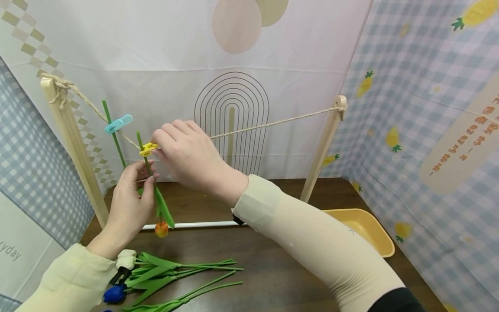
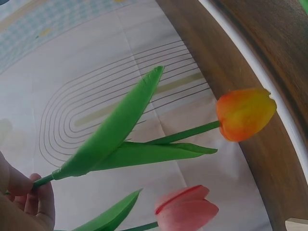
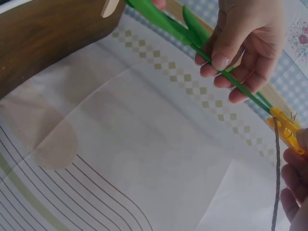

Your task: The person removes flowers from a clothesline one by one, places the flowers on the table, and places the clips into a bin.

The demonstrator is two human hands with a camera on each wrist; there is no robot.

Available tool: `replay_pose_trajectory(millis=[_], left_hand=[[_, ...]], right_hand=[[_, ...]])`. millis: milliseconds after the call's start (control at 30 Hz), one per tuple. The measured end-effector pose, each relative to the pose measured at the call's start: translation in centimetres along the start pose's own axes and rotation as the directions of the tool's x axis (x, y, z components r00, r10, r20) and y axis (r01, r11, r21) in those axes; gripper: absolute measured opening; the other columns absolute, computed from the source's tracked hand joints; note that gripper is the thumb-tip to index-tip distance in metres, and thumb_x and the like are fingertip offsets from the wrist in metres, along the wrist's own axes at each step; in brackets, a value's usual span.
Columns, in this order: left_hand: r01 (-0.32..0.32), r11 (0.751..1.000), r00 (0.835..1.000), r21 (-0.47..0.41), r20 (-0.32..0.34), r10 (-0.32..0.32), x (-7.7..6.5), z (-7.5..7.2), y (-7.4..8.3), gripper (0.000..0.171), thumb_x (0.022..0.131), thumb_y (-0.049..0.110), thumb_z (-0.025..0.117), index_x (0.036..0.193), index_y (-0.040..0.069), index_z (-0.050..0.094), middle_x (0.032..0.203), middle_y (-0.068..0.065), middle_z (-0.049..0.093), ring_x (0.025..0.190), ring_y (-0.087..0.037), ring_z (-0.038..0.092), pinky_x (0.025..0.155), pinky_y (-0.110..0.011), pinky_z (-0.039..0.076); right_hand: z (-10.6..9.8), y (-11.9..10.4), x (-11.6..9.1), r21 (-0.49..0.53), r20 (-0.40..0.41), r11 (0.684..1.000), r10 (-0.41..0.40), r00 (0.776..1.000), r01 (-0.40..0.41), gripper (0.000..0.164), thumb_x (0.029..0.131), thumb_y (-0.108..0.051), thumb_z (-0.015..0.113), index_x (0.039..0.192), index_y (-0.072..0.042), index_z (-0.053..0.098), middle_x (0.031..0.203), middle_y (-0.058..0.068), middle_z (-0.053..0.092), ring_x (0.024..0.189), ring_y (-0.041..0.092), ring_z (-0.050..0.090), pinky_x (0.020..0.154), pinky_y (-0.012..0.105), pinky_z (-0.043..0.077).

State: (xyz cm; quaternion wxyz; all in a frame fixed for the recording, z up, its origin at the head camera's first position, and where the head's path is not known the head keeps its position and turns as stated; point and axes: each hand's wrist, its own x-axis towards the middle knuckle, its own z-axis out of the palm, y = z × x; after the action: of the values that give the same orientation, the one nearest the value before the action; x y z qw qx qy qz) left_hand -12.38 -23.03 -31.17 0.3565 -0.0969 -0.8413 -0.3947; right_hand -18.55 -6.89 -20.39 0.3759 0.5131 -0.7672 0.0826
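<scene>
My left hand (image 1: 130,201) pinches the green stem of an artificial tulip with an orange-yellow bloom (image 1: 161,229), which hangs head down. At the upper part of that stem, my right hand (image 1: 191,158) grips a yellow clothespin (image 1: 148,149) between thumb and fingers. In the right wrist view, the clothespin's jaws sit right where stem and twine rope (image 3: 276,178) meet. Left of it, a light-blue clothespin (image 1: 118,124) clips a second stem (image 1: 117,145) to the rope. A pink tulip bloom (image 2: 185,211) shows below the orange one in the left wrist view.
The rope runs between a left wooden post (image 1: 74,147) and a right wooden post (image 1: 321,151). A white bar (image 1: 206,224) crosses low between them. Several tulips with green stems (image 1: 210,264), one blue bloom (image 1: 114,294), lie in front. A yellow tray (image 1: 383,242) stands right.
</scene>
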Motion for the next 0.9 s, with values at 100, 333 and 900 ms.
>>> replay_pose_trajectory(millis=[100,333,900], left_hand=[[-0.001,1.000,1.000,0.000,0.011,0.001,-0.1,0.1,-0.1,0.034,0.094,-0.010,0.050,0.127,-0.006,0.050,0.106,-0.017,0.058,0.096,-0.027,0.059,0.081,-0.007,0.039],[0.031,0.999,0.999,0.010,0.038,-0.031,-0.5,0.3,-0.4,0.034,0.094,-0.010,0.050,0.127,-0.006,0.050,0.106,-0.017,0.059,0.094,-0.026,0.061,0.080,-0.006,0.039],[0.047,0.999,0.997,0.013,0.062,-0.048,-1.5,0.2,-0.8,0.036,0.094,-0.009,0.050,0.130,-0.004,0.050,0.108,-0.015,0.059,0.093,-0.027,0.063,0.075,-0.004,0.041]], right_hand=[[-0.1,-0.1,-0.1,-0.008,-0.034,1.000,-0.022,0.999,0.022,0.009,0.095,-0.018,0.057,0.092,-0.013,0.064,0.090,-0.004,0.060,0.089,0.014,0.055,0.088,0.025,0.040],[-0.6,0.0,-0.3,-0.006,-0.132,1.000,-0.027,0.991,0.026,0.016,0.098,-0.018,0.052,0.091,-0.011,0.065,0.089,-0.003,0.061,0.089,0.016,0.054,0.087,0.026,0.040],[-1.3,1.2,-2.1,0.085,-0.234,0.996,-0.001,0.972,0.022,0.009,0.095,-0.014,0.057,0.093,-0.008,0.063,0.087,0.001,0.060,0.087,0.019,0.055,0.082,0.028,0.042]])
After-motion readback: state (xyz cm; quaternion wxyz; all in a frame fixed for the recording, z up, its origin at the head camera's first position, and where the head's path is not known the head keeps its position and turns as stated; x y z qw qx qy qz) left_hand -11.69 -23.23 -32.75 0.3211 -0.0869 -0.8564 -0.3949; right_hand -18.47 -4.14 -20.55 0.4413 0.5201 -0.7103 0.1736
